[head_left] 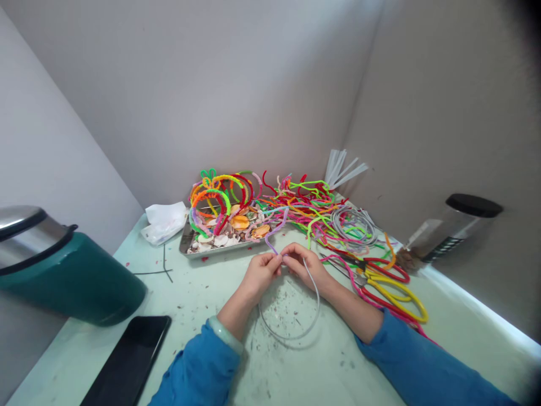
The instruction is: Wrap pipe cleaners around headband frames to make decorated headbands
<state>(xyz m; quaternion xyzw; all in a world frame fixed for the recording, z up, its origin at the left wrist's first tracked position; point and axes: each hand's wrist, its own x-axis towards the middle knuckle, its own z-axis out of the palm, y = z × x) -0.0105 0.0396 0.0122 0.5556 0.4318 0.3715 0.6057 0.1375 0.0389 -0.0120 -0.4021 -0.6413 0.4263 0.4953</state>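
Note:
My left hand (261,274) and my right hand (310,269) meet over the table, fingertips pinched close together. A thin grey wire hoop (292,339) hangs from them, its lower curve just above or on the tabletop. Between my fingertips is the end of a fuzzy pipe cleaner (275,232), purple near my hands and light blue farther out, stretching up toward the tray. Exactly how the pipe cleaner meets the wire is hidden by my fingers. Both hands are closed.
Beyond my hands, a metal tray (220,249) carries colourful wrapped hoops (210,197) and petal-like pieces. Right of it lie tangled pipe cleaners (296,197), coiled grey wire (353,225) and yellow- and red-handled scissors (395,290). A green bottle (80,276) and phone (127,361) are left; a clear black-lidded container (452,231) is right.

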